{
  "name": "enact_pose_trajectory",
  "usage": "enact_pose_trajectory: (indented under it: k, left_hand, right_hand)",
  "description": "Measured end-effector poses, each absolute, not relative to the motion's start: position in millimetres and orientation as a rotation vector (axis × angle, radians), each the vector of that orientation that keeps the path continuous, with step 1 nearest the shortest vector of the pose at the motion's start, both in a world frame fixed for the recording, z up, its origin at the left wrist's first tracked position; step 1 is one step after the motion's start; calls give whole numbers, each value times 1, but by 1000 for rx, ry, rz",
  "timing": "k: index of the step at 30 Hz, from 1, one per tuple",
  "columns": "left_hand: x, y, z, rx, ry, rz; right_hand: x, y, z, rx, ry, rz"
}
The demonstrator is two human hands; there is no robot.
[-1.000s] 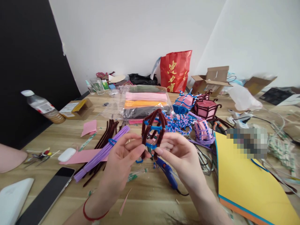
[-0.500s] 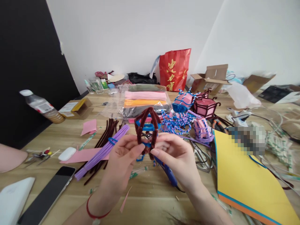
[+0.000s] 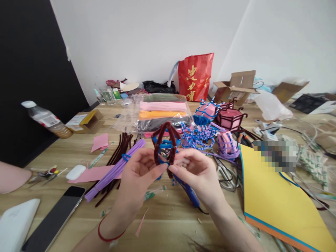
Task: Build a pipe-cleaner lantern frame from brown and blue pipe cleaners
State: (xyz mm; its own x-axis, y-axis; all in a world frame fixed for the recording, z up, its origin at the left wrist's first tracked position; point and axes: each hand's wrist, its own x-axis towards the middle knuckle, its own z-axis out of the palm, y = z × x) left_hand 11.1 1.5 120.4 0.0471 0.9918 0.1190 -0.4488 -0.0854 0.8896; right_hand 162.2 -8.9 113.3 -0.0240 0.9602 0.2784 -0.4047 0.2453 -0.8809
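Between my hands, above the table, is a small pipe-cleaner lantern frame (image 3: 172, 145), with dark brown ribs meeting at the top and blue rings inside. My left hand (image 3: 140, 175) pinches its lower left side, thumb across the bottom. Opposite it, my right hand (image 3: 198, 175) grips the lower right side with thumb and fingers. The fingertips partly hide the frame's bottom. Under my right hand lies a blue glue gun (image 3: 190, 194) with a dark cord. A bundle of purple pipe cleaners (image 3: 112, 173) rests over brown pipe cleaners (image 3: 124, 143) to the left.
Finished-looking brown and pink lanterns (image 3: 229, 119) stand at the back right. Scissors (image 3: 225, 175) lie beside yellow sheets (image 3: 278, 196). A phone (image 3: 56, 217) and a bottle (image 3: 47, 119) are on the left. Behind the frame is a plastic pack of coloured pipe cleaners (image 3: 162, 106).
My left thumb has slid rightward along the frame's bottom, closer to my right thumb. The frame has turned slightly in my fingers; both hands keep their grip.
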Motion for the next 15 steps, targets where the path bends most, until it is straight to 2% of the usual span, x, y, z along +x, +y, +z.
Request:
enact_pose_trajectory:
  k: [15]
  left_hand:
    - [17,-3,115,1003,898,1546]
  right_hand:
    - [149,-15,113,-768,-985,1041]
